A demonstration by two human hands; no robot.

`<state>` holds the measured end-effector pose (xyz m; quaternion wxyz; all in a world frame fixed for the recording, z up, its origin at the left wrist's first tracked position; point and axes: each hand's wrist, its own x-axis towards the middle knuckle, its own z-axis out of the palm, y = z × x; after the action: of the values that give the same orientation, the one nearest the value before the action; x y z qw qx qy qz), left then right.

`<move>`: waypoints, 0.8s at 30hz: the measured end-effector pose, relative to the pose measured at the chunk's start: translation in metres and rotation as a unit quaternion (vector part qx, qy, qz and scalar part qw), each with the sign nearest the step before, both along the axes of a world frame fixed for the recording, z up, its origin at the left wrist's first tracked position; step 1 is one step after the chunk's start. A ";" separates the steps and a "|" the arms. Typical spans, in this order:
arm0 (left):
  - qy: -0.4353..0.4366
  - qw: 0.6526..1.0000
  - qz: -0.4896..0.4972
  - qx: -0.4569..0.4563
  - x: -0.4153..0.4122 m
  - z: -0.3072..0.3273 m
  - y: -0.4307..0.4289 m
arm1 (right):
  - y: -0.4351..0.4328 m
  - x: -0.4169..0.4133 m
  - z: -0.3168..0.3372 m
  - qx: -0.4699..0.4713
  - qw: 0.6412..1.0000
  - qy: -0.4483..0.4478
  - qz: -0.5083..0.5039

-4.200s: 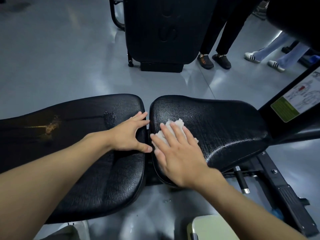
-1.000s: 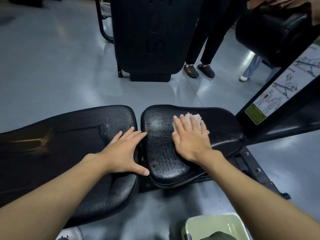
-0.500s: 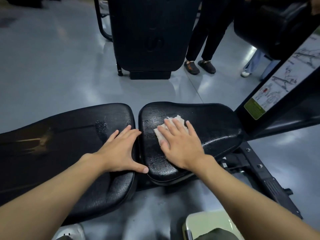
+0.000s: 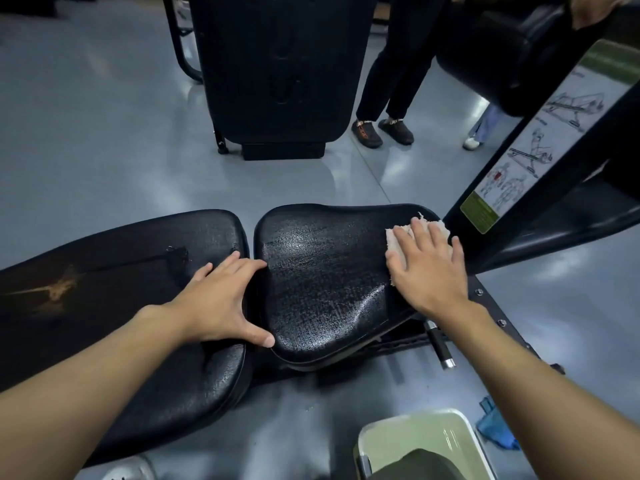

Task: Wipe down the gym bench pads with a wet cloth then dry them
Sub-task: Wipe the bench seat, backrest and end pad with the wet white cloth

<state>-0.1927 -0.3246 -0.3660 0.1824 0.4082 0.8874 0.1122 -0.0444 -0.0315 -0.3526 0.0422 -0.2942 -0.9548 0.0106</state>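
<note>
Two black textured bench pads lie side by side: the long back pad (image 4: pixel 104 282) on the left, worn with a tan tear, and the seat pad (image 4: pixel 322 268) on the right, which glistens wet. My right hand (image 4: pixel 429 271) lies flat with straight fingers on a white cloth (image 4: pixel 398 237), pressing it onto the seat pad's far right end. My left hand (image 4: pixel 221 299) rests spread on the right end of the back pad, its thumb and fingertips reaching over the gap between the pads.
A pale green bucket (image 4: pixel 415 431) stands on the floor at the bottom right, a blue cloth (image 4: pixel 495 427) beside it. The bench's black frame with an exercise label (image 4: pixel 540 143) rises at right. Another black machine (image 4: pixel 277 74) and a person's legs (image 4: pixel 391 81) stand beyond.
My right hand has slid the cloth from the left-middle of the seat pad to its far right end. The left hand has stayed on the back pad.
</note>
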 end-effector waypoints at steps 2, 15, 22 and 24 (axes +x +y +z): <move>0.005 1.000 -0.003 0.000 0.000 -0.001 0.000 | -0.010 -0.004 -0.004 0.004 1.000 0.004 -0.009; -0.076 0.997 0.013 0.029 -0.007 0.006 -0.003 | -0.165 -0.021 -0.041 0.042 0.976 -0.004 0.212; -0.085 0.992 0.071 0.067 0.002 -0.001 0.005 | -0.144 0.002 -0.039 0.045 0.966 0.014 0.256; -0.066 0.993 0.075 0.067 0.005 -0.001 0.012 | -0.134 0.009 -0.038 0.042 0.970 0.020 0.241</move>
<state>-0.1872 -0.3129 -0.3672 0.2036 0.3436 0.8920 0.2118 -0.0355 -0.1652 -0.3901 0.0695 -0.0535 -0.9960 -0.0139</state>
